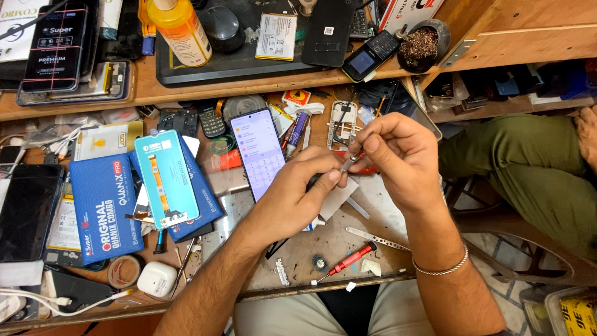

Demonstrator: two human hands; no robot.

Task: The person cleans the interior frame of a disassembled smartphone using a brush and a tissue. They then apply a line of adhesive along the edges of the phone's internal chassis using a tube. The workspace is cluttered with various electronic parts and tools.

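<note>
Setting: phone repair workshop. Wooden counter [298,249] crowded with a lit smartphone [259,149], boxed replacement screens [102,208], red screwdriver [349,257], tweezers [376,238]; shelf [149,90] at its far edge holds old handsets [371,55], a battery [277,37].

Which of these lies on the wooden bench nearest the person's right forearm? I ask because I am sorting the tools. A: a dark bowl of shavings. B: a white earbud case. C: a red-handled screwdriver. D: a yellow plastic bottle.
C: the red-handled screwdriver lies on the wooden bench just left of the right forearm.
</note>
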